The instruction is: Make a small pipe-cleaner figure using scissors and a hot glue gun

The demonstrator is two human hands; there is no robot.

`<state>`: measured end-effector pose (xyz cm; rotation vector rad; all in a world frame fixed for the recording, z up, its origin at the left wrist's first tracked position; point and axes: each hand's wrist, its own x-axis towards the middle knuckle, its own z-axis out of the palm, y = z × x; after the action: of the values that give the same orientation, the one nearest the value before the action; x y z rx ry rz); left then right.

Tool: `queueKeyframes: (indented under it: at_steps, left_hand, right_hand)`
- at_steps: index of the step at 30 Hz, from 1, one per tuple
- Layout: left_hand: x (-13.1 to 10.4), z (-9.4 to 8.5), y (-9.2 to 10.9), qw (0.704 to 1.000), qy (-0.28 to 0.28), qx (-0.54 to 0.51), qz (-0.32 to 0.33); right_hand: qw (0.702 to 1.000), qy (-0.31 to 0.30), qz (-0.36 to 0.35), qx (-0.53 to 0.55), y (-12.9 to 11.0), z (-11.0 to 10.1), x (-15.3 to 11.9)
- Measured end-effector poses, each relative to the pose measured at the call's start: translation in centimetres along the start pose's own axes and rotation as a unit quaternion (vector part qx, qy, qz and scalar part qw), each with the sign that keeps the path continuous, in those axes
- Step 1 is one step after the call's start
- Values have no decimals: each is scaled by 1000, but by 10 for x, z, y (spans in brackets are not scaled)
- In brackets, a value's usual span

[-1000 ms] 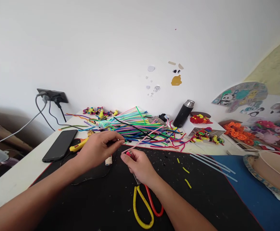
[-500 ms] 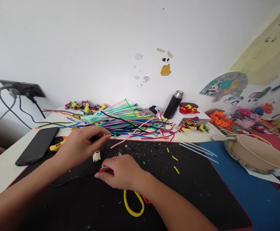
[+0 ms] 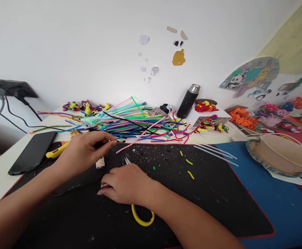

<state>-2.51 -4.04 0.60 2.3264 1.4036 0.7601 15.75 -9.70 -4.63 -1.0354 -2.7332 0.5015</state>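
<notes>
My left hand (image 3: 88, 148) is above the back edge of the black mat (image 3: 208, 207), thumb and forefinger pinched together. At its fingertips is a tiny dark thing that I cannot make out. Low over the mat, my right hand (image 3: 126, 183) is closed, with a small shiny thing showing between its thumb and fingers, too hidden to name. Scissors lie partly under that hand: the blade tips show beyond it and a yellow handle loop (image 3: 143, 223) in front. A whitish wrapped piece (image 3: 100, 163) sits beside my left hand.
A heap of coloured pipe cleaners (image 3: 125, 121) spreads along the back. A black flask (image 3: 188, 103) leans near a white box. Yellow snippets (image 3: 190, 175) dot the mat. A phone (image 3: 33, 152) and a yellow glue gun (image 3: 58, 150) are left, a round basket (image 3: 277, 155) right.
The camera view has shifted slightly, so the wall things sit higher. My right hand has turned a little and moved slightly left; the red handle is now covered. My left hand keeps its pinch.
</notes>
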Motion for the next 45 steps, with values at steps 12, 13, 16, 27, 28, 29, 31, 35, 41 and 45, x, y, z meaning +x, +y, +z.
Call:
queueKeyframes:
  at_steps: [12,13,16,27,28,29,31,35,41,45]
  left_hand:
    - [2,5,-2,1000,-2,-16,-4]
    - [2,6,-1,1000,-4,-16,-3]
    - [3,6,-2,1000,-9,-13,-5]
    - [13,-7,-19,997,13,-66,-48]
    - [14,-9,-21,996,18,-73,-53]
    - [15,-12,-22,995,24,-78,-56]
    - [15,-19,-22,995,29,-84,-55]
    - [14,-32,-17,994,37,-101,-34]
    - [14,-39,-16,993,45,-104,-12]
    - [14,-40,-12,994,45,-94,19]
  right_hand:
    - [998,59,-19,-4,3,-2,-2]
    - [997,70,-18,-1,4,-1,-2]
    - [995,99,0,17,7,0,-2]
    - [929,254,159,217,28,-27,-7]
    - [921,264,169,231,31,-28,-7]
    - [912,278,181,242,34,-28,-7]
    - [896,300,192,266,38,-27,-5]
    - [882,284,224,303,38,-22,-4]
    - [956,125,242,105,11,-39,-38]
    - [956,11,291,22,-11,-46,-73]
